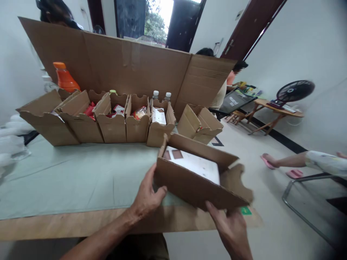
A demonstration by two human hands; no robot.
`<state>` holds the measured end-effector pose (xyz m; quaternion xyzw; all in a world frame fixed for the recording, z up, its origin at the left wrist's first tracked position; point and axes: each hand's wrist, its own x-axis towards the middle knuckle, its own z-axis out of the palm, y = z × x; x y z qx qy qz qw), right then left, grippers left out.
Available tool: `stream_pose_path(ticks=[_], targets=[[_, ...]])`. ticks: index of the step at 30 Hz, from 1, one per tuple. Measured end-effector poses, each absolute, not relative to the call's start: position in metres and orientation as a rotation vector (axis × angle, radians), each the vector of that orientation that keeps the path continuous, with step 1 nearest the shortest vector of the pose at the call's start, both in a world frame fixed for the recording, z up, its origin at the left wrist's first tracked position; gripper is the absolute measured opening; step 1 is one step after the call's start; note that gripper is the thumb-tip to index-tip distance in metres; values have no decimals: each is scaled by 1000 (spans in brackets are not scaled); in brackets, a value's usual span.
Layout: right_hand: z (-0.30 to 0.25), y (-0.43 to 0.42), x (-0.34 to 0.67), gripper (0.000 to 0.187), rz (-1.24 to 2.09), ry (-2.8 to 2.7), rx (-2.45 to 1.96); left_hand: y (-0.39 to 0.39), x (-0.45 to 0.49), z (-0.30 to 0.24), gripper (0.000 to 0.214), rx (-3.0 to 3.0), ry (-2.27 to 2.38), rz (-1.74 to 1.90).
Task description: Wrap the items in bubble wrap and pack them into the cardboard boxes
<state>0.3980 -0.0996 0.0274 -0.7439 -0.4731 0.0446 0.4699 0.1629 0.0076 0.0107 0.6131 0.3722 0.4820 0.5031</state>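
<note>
I hold an open brown cardboard box (189,187) with both hands, over the near right corner of the table. A white flat packet (197,165) with two brown squares lies inside it. My left hand (148,196) grips the box's left end, thumb on its front wall. My right hand (230,225) holds the box from below at its right front, fingers closed on the wall.
A row of several open cardboard boxes (114,122) with snacks and bottles stands at the table's back, before a tall cardboard sheet (130,65). An orange bottle (64,77) stands at the left. Other people sit at the right, a fan (294,91) on a small table.
</note>
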Motion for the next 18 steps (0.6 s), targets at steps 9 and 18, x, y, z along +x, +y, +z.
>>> stream_pose_path(ticks=[9, 18], targets=[[9, 45, 340, 47, 561, -1426, -1477, 75, 82, 5, 85, 1505, 1271, 1306], [-22, 45, 344, 54, 601, -1394, -1782, 36, 68, -27, 85, 1450, 1356, 1108]])
